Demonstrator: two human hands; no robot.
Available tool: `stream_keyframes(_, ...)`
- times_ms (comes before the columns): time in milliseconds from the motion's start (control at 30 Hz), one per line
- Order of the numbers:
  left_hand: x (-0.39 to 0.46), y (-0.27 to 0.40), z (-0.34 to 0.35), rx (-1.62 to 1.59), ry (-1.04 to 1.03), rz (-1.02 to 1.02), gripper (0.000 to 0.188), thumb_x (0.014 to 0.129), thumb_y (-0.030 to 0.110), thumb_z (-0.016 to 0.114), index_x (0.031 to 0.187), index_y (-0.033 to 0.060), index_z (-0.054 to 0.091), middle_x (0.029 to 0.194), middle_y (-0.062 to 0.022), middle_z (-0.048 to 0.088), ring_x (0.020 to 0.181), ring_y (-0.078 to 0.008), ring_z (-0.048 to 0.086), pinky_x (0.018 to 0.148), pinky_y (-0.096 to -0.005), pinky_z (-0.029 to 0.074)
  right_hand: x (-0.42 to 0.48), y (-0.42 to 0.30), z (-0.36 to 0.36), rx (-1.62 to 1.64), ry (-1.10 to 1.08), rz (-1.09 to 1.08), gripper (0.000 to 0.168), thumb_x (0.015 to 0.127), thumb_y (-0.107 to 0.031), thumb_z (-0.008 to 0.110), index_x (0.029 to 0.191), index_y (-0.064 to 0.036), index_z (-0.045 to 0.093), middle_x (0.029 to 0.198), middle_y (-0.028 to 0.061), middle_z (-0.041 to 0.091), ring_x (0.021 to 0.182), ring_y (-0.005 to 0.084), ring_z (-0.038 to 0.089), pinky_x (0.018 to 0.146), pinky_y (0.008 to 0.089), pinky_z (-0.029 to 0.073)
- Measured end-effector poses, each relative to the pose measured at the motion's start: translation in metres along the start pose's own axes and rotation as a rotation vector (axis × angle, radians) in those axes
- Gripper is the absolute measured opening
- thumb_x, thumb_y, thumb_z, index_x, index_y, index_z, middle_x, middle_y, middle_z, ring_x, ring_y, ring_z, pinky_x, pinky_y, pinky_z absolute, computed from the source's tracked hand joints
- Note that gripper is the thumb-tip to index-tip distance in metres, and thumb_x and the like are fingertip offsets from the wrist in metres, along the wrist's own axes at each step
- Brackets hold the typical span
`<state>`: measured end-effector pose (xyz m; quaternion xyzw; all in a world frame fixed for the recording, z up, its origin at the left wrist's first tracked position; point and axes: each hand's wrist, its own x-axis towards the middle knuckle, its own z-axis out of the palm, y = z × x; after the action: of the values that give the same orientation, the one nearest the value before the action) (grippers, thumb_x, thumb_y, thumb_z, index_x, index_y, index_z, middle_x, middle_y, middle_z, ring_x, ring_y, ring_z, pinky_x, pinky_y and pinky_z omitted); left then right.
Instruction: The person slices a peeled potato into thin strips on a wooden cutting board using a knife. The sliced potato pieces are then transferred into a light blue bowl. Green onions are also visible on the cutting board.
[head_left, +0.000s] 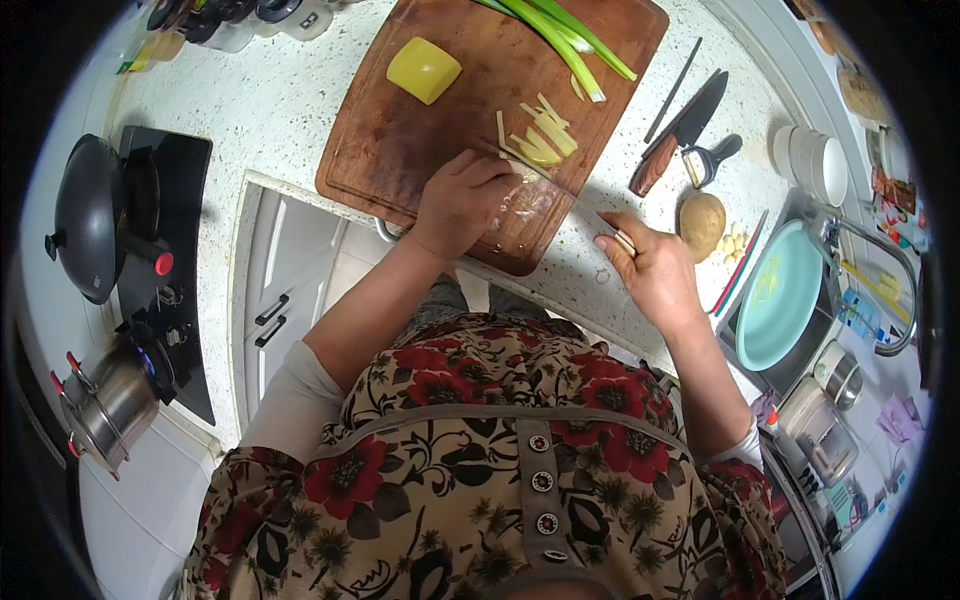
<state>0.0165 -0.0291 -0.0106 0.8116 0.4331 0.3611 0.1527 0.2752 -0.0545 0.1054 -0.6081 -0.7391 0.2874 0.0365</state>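
Observation:
My right hand (656, 266) grips the handle of a kitchen knife (592, 219), whose blade reaches left over the wooden cutting board (375, 165). Close against the blade, my left hand (465, 199) rests on the board with bent fingertips. What lies under those fingers is hidden. Just beyond the blade tip are several pale yellow potato strips (553, 133). A large peeled potato piece (424, 71) sits at the board's upper left. Green onion stalks (559, 34) lie across its upper right.
Right of the board are a second knife (679, 135), a peeler (710, 160), an unpeeled potato (702, 225) and garlic cloves (733, 244). A turquoise basin (784, 300) stands in the sink by stacked white bowls (814, 161). Leftward, a wok (90, 217) and a steel pot (112, 405) occupy the stove; a blue flame shows.

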Motion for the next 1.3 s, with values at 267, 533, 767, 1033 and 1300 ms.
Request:
stream_keyframes(267, -0.004, 0.0, -0.002, 0.021, 0.008, -0.011, 0.027, 0.07, 0.003, 0.069, 0.095, 0.0082, 0.075, 0.1, -0.0036, 0.069, 0.091, -0.0263, 0.064, 0.078, -0.0373, 0.056, 0.001, 0.001, -0.009, -0.095, -0.106, -0.017, 0.027, 0.093, -0.028, 0.073, 0.111, -0.007, 0.071, 0.073, 0.0208, 0.067, 0.068, 0.0376, 0.068, 0.063, 0.0442, 0.054)
stream_keyframes(533, -0.007, -0.001, 0.001, 0.021, 0.046, 0.019, 0.027, 0.067, 0.009, 0.07, 0.094, 0.0082, 0.074, 0.101, -0.0036, 0.069, 0.094, -0.025, 0.065, 0.08, -0.0364, 0.055, 0.011, 0.007, -0.014, -0.18, -0.099, -0.101, 0.028, 0.094, -0.033, 0.071, 0.11, -0.009, 0.071, 0.071, 0.0191, 0.066, 0.066, 0.0373, 0.068, 0.062, 0.0456, 0.053)
stream_keyframes(767, -0.001, 0.0, -0.001, 0.015, 0.035, 0.004, 0.024, 0.068, 0.006, 0.069, 0.092, 0.0081, 0.073, 0.098, -0.004, 0.067, 0.091, -0.0259, 0.063, 0.078, -0.0357, 0.055, 0.017, 0.011, -0.002, -0.163, -0.06, -0.079, 0.03, 0.095, -0.037, 0.07, 0.11, -0.011, 0.072, 0.073, 0.0183, 0.068, 0.07, 0.0366, 0.069, 0.062, 0.045, 0.053)
stream_keyframes(1033, -0.004, 0.003, -0.004, 0.016, 0.062, -0.02, 0.022, 0.071, 0.003, 0.069, 0.091, 0.0089, 0.074, 0.095, -0.004, 0.066, 0.09, -0.0258, 0.064, 0.076, -0.0355, 0.056, 0.005, 0.005, -0.007, -0.109, -0.078, -0.074, 0.028, 0.095, -0.038, 0.068, 0.107, -0.013, 0.071, 0.071, 0.0194, 0.067, 0.07, 0.0395, 0.068, 0.063, 0.0483, 0.054)
stream_keyframes(1300, 0.0, 0.004, -0.003, 0.033, 0.052, -0.036, 0.023, 0.07, 0.003, 0.07, 0.091, 0.0096, 0.075, 0.096, -0.0045, 0.066, 0.09, -0.026, 0.064, 0.076, -0.0358, 0.056, 0.005, -0.001, 0.011, -0.086, -0.082, 0.013, 0.032, 0.094, -0.035, 0.071, 0.11, -0.007, 0.07, 0.073, 0.021, 0.068, 0.071, 0.0403, 0.069, 0.063, 0.0464, 0.055)
